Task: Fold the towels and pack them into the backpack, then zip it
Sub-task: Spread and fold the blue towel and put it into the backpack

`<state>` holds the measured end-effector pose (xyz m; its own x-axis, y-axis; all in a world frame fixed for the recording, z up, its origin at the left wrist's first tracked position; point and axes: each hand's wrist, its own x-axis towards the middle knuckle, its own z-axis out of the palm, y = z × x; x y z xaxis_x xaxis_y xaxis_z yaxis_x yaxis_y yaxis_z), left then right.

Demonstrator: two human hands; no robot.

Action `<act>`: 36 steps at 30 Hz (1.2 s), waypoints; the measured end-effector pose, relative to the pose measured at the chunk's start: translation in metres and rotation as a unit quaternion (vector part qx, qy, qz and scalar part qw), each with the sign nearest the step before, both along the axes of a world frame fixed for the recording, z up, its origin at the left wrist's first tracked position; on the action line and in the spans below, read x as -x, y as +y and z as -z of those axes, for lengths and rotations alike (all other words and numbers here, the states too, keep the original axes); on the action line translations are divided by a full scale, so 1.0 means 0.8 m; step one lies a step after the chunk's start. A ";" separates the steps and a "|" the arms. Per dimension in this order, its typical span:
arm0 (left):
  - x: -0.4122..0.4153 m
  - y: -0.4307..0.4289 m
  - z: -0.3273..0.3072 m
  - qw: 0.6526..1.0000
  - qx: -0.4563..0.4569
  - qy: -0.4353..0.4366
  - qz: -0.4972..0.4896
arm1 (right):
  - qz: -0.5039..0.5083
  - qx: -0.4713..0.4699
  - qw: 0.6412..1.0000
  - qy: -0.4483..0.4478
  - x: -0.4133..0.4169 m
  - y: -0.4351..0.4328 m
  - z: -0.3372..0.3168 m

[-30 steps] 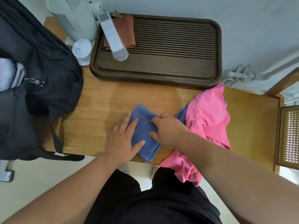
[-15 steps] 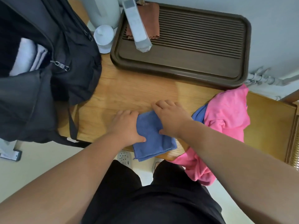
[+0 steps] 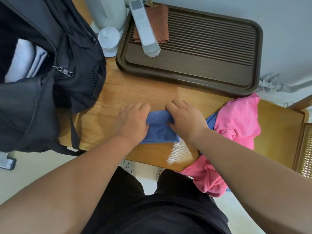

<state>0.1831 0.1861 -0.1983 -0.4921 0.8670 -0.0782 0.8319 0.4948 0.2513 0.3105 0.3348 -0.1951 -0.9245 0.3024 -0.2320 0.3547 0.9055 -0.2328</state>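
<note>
A small folded blue towel [image 3: 159,130] lies near the front edge of the wooden table [image 3: 128,93]. My left hand [image 3: 132,122] grips its left side and my right hand [image 3: 183,119] grips its right side, lifting the far edge between them. A crumpled pink towel [image 3: 238,120] lies to the right and hangs over the table's front edge, with a bit of another blue cloth [image 3: 211,121] under it. The black backpack [image 3: 50,78] stands open at the left, with a pale folded towel [image 3: 25,61] inside.
A dark brown slatted tray [image 3: 199,76] fills the back of the table, holding a white remote-like device [image 3: 145,29] and a brown cloth [image 3: 160,19]. A white kettle [image 3: 108,12] and a small white lidded cup [image 3: 108,41] stand at the back left. A chair [image 3: 305,149] is at the right.
Both hands went from pressing flat on the blue towel to gripping its two sides and raising its far edge. The view has shifted left toward the backpack.
</note>
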 end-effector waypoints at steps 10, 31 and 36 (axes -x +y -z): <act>-0.026 -0.078 0.038 0.988 0.085 0.032 0.126 | -0.159 -0.056 0.986 0.004 -0.086 -0.050 0.035; -0.009 -0.033 0.000 0.974 0.201 -0.023 0.102 | -0.035 0.066 0.993 -0.091 -0.023 -0.057 0.026; -0.007 -0.030 -0.043 0.973 0.164 -0.163 0.010 | -0.013 0.166 0.982 -0.087 -0.005 -0.046 -0.031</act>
